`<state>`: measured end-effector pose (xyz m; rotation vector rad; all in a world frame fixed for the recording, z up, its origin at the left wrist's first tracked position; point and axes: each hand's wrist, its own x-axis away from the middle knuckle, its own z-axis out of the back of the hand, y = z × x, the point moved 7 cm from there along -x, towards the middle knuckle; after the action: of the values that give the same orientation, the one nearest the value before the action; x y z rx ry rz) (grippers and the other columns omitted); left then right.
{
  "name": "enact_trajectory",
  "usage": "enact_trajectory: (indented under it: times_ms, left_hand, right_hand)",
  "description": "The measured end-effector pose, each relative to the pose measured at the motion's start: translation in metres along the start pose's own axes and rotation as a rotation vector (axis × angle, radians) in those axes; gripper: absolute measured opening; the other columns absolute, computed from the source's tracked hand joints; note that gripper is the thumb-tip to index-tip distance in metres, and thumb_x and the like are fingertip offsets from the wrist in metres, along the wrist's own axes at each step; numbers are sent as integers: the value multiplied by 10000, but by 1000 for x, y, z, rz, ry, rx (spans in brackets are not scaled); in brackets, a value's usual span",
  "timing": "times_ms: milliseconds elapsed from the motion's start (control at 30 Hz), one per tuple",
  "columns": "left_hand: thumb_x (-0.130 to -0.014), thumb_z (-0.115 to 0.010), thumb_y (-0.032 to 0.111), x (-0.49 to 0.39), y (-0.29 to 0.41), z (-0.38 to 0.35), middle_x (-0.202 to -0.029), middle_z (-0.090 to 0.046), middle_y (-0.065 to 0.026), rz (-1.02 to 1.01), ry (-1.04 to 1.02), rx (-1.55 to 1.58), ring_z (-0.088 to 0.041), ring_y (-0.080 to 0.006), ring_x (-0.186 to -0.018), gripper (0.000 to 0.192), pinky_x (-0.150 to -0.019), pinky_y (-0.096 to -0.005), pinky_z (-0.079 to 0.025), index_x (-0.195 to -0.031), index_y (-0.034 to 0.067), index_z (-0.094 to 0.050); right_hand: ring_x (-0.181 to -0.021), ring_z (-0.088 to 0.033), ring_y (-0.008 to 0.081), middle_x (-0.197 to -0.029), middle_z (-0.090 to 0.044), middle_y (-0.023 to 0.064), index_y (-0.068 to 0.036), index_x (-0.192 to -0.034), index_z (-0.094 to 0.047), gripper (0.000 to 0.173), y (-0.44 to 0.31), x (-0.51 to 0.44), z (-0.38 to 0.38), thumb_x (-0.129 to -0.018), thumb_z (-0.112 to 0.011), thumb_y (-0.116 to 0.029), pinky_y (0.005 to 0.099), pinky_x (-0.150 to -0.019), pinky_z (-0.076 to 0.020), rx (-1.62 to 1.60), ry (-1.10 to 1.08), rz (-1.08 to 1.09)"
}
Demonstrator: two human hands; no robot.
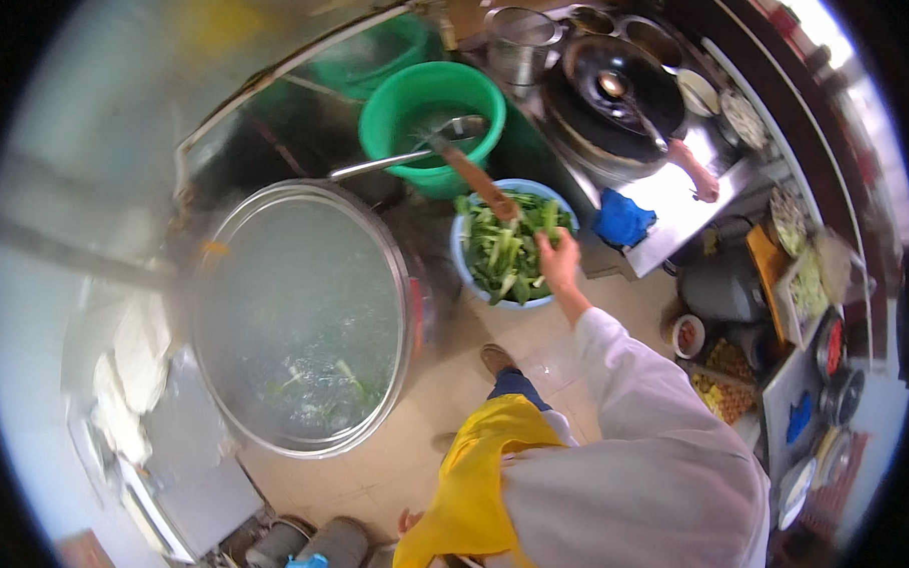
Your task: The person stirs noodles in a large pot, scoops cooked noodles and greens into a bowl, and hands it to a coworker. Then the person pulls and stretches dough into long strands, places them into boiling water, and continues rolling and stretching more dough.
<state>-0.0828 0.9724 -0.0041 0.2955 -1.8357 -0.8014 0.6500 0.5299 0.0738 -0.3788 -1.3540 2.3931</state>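
Observation:
My right hand [560, 261] is at the right side of a light blue basin [464, 268] full of leafy green vegetables [503, 256], its fingers closed on some stalks. My left hand [409, 522] hangs low beside the yellow apron [485, 473], only its fingers showing; whether it holds anything is unclear. To the left stands a large round metal pot [405, 342] of bubbling, steaming water with a few greens in it. A green plastic tub [375, 123] sits behind the basin. A long-handled metal utensil [383, 163] and a brown wooden handle [477, 181] reach across its rim.
A black wok [581, 101] with a ladle [648, 125] rests at the upper right, near a metal counter [674, 216] with a blue cloth [623, 217]. Food containers line the right side. Gas cylinders [338, 546] stand at the bottom; tiled floor shows between.

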Motion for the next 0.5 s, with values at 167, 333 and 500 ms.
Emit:
enact_trajectory:
  times_ms: [167,333,500]
  left_hand:
    - [-1062,-666,165,-7,-4,16,-1100,-757,-233,33,83,-260,-753,-345,-942,450,-805,-486,-633,-1494,116,-551]
    - [-1093,-595,155,-27,25,29,-1107,-749,-237,22,183,-315,-762,-308,-913,417,-770,-418,-631,-1499,98,-521]
    - [-1111,-572,136,-54,102,61,-1137,-744,-189,-206,202,-230,-758,-272,-915,435,-761,-364,-619,-1536,79,-500]
  right_hand:
    - [-806,-571,60,-893,-666,-30,-28,-1080,-712,88,-100,62,40,-1058,-702,-113,262,-706,-485,-388,-68,-19]
    - [-857,-564,76,-983,-668,-9,-21,-1274,-677,271,-227,176,-1,-1038,-738,-139,279,-737,-497,-327,-490,161]
    - [-892,-621,302,-1397,-587,226,7,-1562,-461,727,-331,267,-50,-981,-797,-274,401,-836,-554,-42,-486,552]
